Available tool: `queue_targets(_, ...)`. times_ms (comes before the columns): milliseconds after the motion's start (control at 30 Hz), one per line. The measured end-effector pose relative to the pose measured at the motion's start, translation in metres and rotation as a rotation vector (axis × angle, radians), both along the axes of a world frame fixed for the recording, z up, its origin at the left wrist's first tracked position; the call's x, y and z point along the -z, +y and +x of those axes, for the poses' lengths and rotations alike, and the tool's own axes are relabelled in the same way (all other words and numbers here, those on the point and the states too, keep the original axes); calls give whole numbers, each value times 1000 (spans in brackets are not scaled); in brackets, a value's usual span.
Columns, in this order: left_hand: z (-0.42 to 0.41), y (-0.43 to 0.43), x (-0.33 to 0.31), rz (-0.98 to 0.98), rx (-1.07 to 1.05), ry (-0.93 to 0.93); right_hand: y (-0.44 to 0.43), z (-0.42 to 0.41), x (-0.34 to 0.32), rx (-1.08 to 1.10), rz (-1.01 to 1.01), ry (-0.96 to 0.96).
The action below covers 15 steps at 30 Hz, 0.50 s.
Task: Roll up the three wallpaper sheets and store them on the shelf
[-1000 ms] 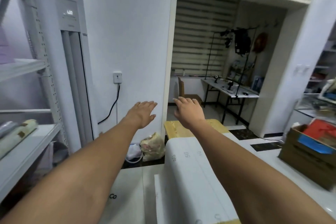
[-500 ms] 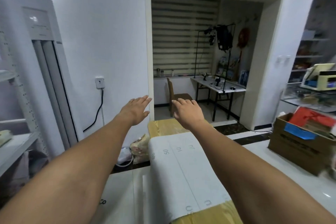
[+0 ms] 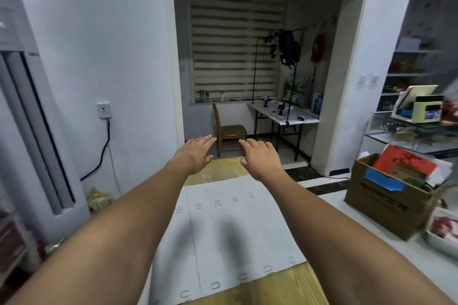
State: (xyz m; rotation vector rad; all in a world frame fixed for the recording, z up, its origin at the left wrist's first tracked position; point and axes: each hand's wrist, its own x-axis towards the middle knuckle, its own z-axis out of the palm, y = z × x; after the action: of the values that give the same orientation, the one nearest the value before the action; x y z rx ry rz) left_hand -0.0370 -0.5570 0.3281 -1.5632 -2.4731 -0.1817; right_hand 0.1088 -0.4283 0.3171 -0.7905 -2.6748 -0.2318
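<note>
A wallpaper sheet (image 3: 235,228) lies flat before me, its white backing with a printed grid and numbers facing up. Wood-grain sheet (image 3: 223,168) shows beyond its far end and again at its near edge. Both arms reach forward over the sheet. My left hand (image 3: 195,153) and my right hand (image 3: 260,156) hover palm down with fingers spread above the far end, holding nothing. The storage shelf is almost out of view at the far left.
A tall white air conditioner (image 3: 27,111) stands at the left by a wall socket with a black cable (image 3: 104,146). A cardboard box (image 3: 394,195) of papers sits at the right. Beyond, a chair (image 3: 228,129) and a desk (image 3: 285,116) fill an alcove.
My view has swung to the right, away from the shelf with its rolls, and more of the flat sheet has come into sight. Both hands stay stretched out, empty.
</note>
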Motion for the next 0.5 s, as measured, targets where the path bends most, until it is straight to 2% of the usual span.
queue_targets(400, 23, 113, 14, -74, 17, 15, 114, 55, 9, 100, -36, 39)
queue_targets(500, 29, 138, 25, -82, -9, 14, 139, 54, 19, 67, -43, 30)
